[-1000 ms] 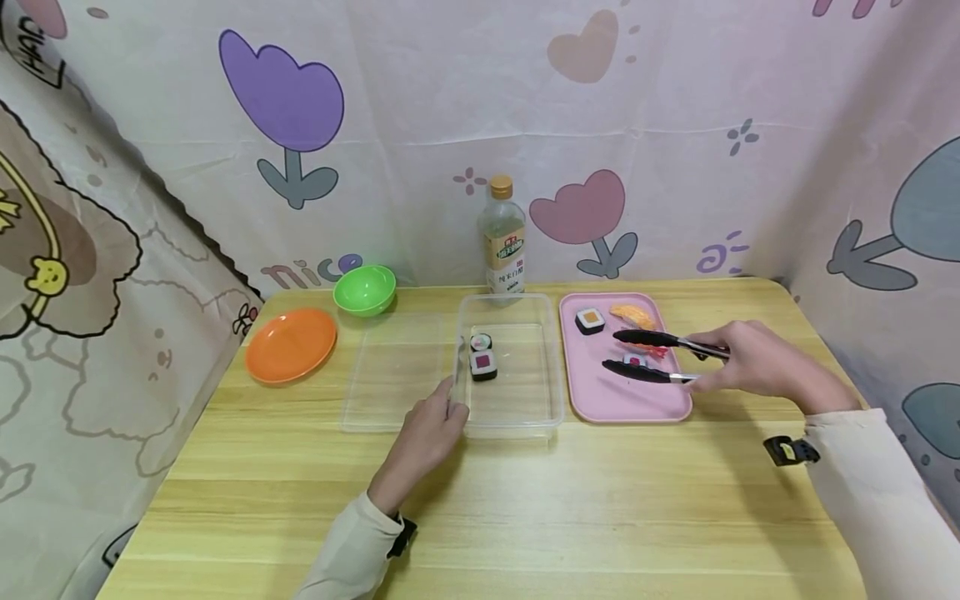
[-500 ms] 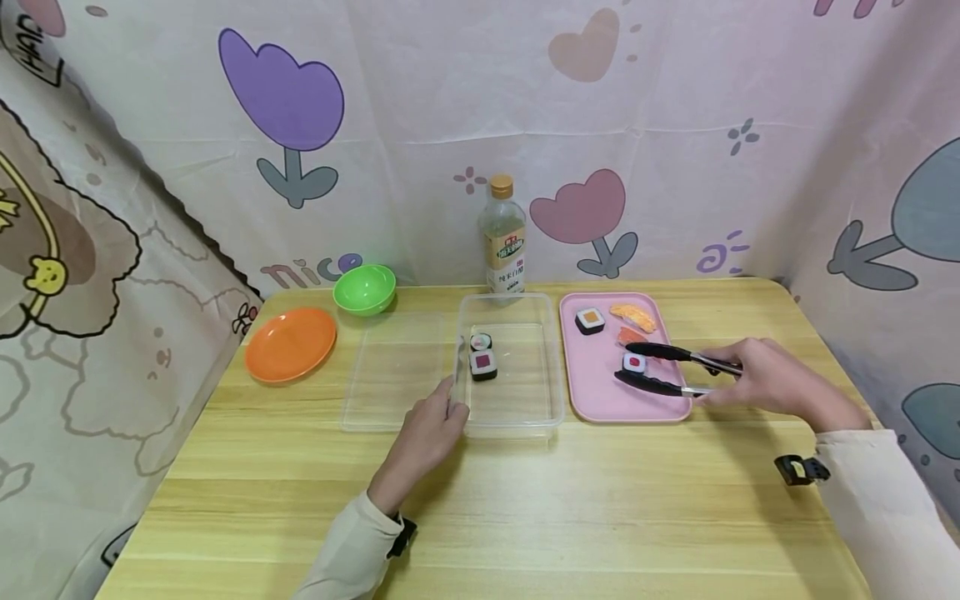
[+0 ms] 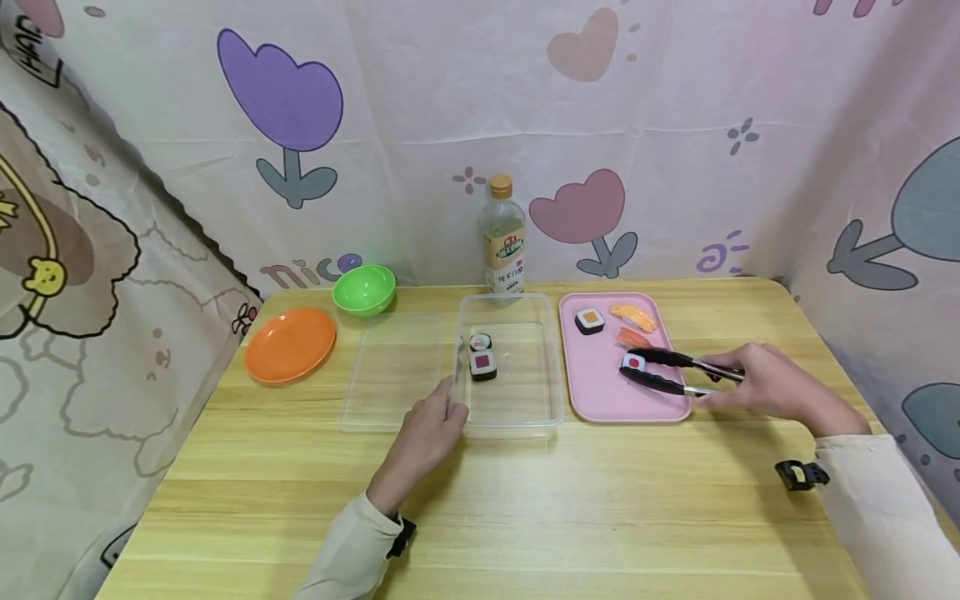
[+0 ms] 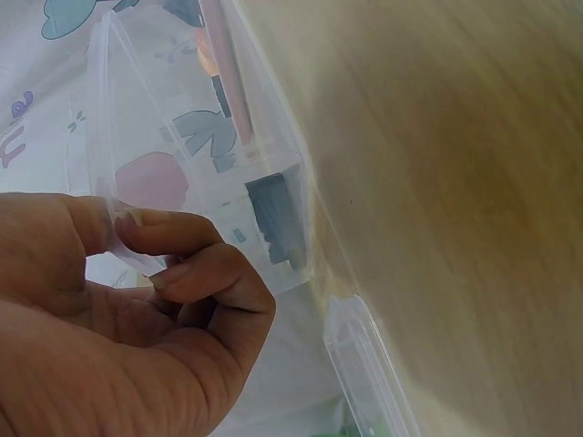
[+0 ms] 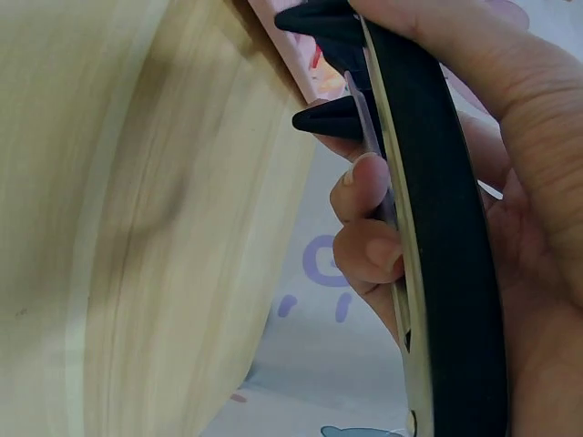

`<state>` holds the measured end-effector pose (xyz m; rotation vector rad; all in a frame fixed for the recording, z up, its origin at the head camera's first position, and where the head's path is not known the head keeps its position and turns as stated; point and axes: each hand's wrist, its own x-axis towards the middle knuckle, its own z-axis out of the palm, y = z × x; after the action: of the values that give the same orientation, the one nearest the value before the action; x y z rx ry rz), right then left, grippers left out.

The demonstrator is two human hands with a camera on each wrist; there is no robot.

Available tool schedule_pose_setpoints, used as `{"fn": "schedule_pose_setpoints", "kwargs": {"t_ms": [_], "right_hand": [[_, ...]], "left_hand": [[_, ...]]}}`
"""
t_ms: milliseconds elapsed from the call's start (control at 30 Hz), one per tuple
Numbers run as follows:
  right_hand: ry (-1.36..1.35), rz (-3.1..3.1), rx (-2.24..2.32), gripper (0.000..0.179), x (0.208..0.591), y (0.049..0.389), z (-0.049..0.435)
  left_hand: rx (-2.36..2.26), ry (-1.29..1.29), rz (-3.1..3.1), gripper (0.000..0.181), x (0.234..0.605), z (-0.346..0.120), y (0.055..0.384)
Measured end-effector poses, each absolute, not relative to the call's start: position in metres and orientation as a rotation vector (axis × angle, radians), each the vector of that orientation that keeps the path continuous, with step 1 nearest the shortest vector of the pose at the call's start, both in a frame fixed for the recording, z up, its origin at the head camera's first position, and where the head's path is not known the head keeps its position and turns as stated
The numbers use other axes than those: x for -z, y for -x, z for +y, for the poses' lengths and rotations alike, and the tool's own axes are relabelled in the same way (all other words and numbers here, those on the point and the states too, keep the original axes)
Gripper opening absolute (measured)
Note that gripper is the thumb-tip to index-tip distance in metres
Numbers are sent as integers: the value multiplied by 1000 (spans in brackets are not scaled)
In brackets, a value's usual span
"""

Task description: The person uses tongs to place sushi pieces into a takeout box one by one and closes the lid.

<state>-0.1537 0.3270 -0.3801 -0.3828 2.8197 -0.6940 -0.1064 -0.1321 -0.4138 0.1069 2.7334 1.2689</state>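
Observation:
My right hand (image 3: 757,379) grips black tongs (image 3: 663,370), seen close up as tongs (image 5: 428,209) in the right wrist view. Their tips close on a small sushi roll with a red centre (image 3: 632,362) on the pink tray (image 3: 600,400). The tray also holds a roll with an orange centre (image 3: 589,320) and two orange fish pieces (image 3: 633,315). My left hand (image 3: 431,429) pinches the near left rim of a clear plastic container (image 3: 525,417), shown as the container (image 4: 191,118) in the left wrist view. Two rolls (image 3: 482,357) lie inside it.
A clear lid (image 3: 390,371) lies left of the container. An orange plate (image 3: 291,344) and a green bowl (image 3: 364,289) sit at the far left. A bottle with a yellow cap (image 3: 502,236) stands behind the container. Patterned cloth walls enclose the wooden table (image 3: 525,517).
My right hand drew the tongs back toward the right and narrowed them; their tips went from wide apart over the tray to closing on the red-centred roll. My left hand has stayed put.

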Motion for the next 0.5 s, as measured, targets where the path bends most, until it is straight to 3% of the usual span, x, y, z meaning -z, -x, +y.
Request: {"fn": "schedule_pose_setpoints", "kwargs": {"t_ms": [500], "right_hand": [[392, 2809, 801, 68, 382, 154, 334]], "left_hand": [[-1283, -111, 2715, 56, 413, -133, 106]]}}
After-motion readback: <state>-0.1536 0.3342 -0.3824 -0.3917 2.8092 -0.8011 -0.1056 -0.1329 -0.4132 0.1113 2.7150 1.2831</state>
